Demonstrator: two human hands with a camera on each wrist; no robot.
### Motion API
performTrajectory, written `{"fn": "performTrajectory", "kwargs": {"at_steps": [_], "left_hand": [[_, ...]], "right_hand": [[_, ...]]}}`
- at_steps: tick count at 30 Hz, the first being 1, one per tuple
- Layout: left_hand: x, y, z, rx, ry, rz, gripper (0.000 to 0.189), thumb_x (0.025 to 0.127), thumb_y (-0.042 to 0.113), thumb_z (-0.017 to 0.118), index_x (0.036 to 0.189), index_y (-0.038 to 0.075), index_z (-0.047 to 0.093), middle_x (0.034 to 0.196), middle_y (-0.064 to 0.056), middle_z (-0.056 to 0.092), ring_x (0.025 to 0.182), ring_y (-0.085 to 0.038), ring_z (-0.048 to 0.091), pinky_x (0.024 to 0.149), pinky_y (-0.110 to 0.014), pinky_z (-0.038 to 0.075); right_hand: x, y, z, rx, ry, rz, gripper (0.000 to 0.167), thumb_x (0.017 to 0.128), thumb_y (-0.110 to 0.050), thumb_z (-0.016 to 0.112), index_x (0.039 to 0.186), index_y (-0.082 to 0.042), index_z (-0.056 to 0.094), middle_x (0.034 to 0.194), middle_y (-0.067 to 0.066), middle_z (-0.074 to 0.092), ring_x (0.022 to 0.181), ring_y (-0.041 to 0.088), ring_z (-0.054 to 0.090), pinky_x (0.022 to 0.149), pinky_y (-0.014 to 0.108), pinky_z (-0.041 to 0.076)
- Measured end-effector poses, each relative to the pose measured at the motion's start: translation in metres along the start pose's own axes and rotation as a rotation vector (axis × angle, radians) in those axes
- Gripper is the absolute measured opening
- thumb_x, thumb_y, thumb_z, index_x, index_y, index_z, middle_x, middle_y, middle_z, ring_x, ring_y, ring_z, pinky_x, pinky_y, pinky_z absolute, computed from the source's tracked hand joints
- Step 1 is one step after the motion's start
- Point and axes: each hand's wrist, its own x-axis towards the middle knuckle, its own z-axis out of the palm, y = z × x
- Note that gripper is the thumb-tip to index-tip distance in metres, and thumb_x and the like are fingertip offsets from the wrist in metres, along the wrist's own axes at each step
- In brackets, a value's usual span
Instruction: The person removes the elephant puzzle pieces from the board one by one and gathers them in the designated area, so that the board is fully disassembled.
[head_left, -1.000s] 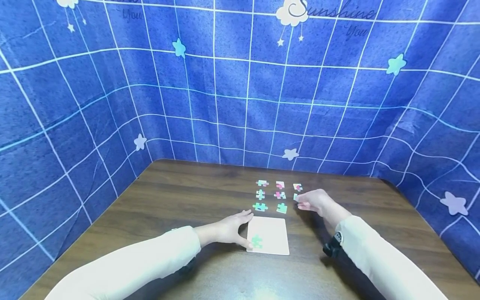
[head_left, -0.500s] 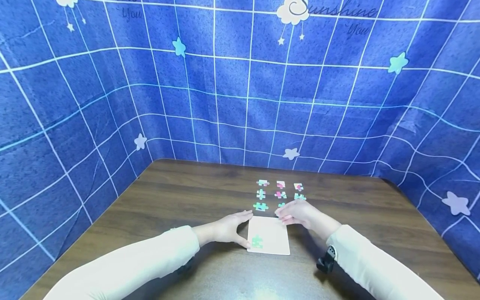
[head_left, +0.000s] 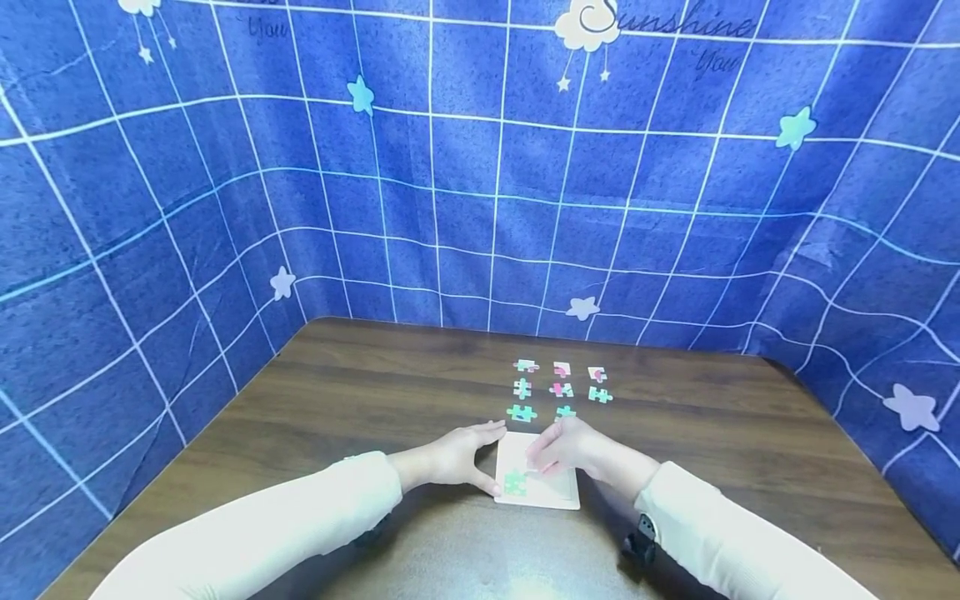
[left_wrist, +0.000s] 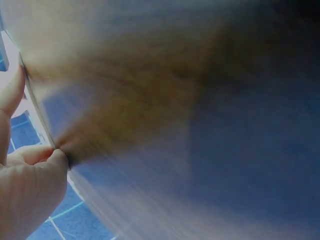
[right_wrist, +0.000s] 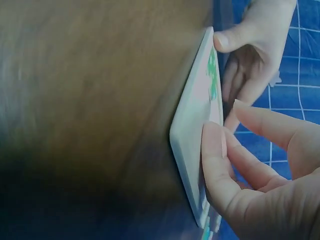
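A pale square puzzle board [head_left: 510, 450] lies on the table before the person. The left hand [head_left: 453, 457] holds its left side, thumb [left_wrist: 60, 159] at the near corner and fingers at the far one. A green jigsaw piece [head_left: 514, 482] sits at the board's near left. Over the board, beside that piece, the right hand [head_left: 566, 446] pinches a jigsaw piece that its fingers mostly hide. In the right wrist view a fingertip [right_wrist: 215, 137] of this hand is right at the board's surface, another finger held apart.
Several loose jigsaw pieces lie in rows beyond the board, among them a green one [head_left: 522, 413], a pink one [head_left: 561, 389] and a red one [head_left: 597, 373]. A blue curtain [head_left: 465, 217] surrounds the wooden table [head_left: 375, 375] at its back and sides.
The right hand has moved from the rightmost loose pieces left and nearer, onto the board, uncovering a green piece at the right. The left hand stays at the board.
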Motion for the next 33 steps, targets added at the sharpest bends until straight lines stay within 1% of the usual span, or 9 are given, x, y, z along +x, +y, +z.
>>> {"fn": "performTrajectory", "kwargs": {"at_steps": [4, 8, 12, 17, 23, 28, 33], "left_hand": [[0.001, 0.003, -0.001, -0.001, -0.003, -0.012, 0.092, 0.075, 0.031, 0.082, 0.147, -0.002, 0.035, 0.158, -0.014, 0.029, 0.147, -0.031, 0.025, 0.119, -0.048, 0.023], [0.0, 0.003, -0.001, -0.008, -0.002, -0.009, 0.091, 0.076, 0.03, 0.082, 0.147, -0.003, 0.036, 0.158, -0.014, 0.029, 0.147, -0.032, 0.025, 0.119, -0.048, 0.023], [0.0, 0.002, -0.001, -0.008, 0.002, -0.011, 0.091, 0.075, 0.03, 0.082, 0.147, -0.002, 0.036, 0.158, -0.013, 0.029, 0.147, -0.031, 0.025, 0.119, -0.048, 0.023], [0.0, 0.002, -0.001, -0.004, 0.004, -0.014, 0.09, 0.075, 0.03, 0.083, 0.146, -0.002, 0.037, 0.158, -0.013, 0.03, 0.147, -0.031, 0.026, 0.119, -0.048, 0.023], [0.001, 0.002, -0.001, 0.003, 0.009, 0.006, 0.09, 0.075, 0.029, 0.083, 0.145, -0.003, 0.038, 0.157, -0.014, 0.031, 0.146, -0.031, 0.027, 0.119, -0.048, 0.024], [0.003, -0.001, 0.001, 0.019, 0.022, 0.012, 0.091, 0.074, 0.03, 0.084, 0.145, -0.003, 0.039, 0.157, -0.014, 0.032, 0.146, -0.031, 0.028, 0.119, -0.047, 0.025], [0.004, -0.003, 0.002, 0.024, 0.024, 0.014, 0.09, 0.073, 0.03, 0.084, 0.145, -0.002, 0.04, 0.156, -0.013, 0.033, 0.146, -0.031, 0.028, 0.119, -0.047, 0.025]], "right_hand": [[-0.003, 0.002, 0.005, -0.018, 0.024, -0.011, 0.017, 0.074, 0.002, 0.076, 0.09, 0.004, 0.073, 0.087, 0.014, 0.075, 0.071, 0.017, 0.069, 0.072, 0.033, 0.06], [-0.006, 0.002, 0.01, -0.101, 0.076, -0.021, 0.014, 0.071, -0.001, 0.08, 0.084, -0.003, 0.076, 0.088, 0.008, 0.075, 0.071, 0.015, 0.067, 0.074, 0.033, 0.058], [-0.01, 0.002, 0.014, -0.167, 0.079, -0.045, 0.011, 0.071, -0.005, 0.08, 0.081, -0.007, 0.078, 0.093, 0.005, 0.075, 0.073, 0.015, 0.067, 0.077, 0.033, 0.057], [-0.014, 0.002, 0.016, -0.172, 0.061, -0.064, 0.012, 0.069, -0.004, 0.078, 0.081, -0.007, 0.077, 0.094, 0.004, 0.075, 0.07, 0.015, 0.067, 0.077, 0.033, 0.056], [-0.017, 0.0, 0.017, -0.15, 0.07, -0.063, 0.014, 0.068, -0.002, 0.079, 0.082, -0.005, 0.076, 0.084, 0.0, 0.073, 0.066, 0.016, 0.063, 0.072, 0.027, 0.052], [-0.017, 0.0, 0.018, -0.116, 0.075, -0.075, 0.013, 0.069, -0.002, 0.08, 0.08, -0.004, 0.075, 0.073, 0.0, 0.071, 0.06, 0.014, 0.059, 0.067, 0.024, 0.049], [-0.016, 0.003, 0.019, -0.047, 0.045, -0.091, 0.015, 0.069, 0.001, 0.08, 0.082, 0.0, 0.073, 0.066, 0.002, 0.069, 0.056, 0.013, 0.061, 0.062, 0.026, 0.054]]}}
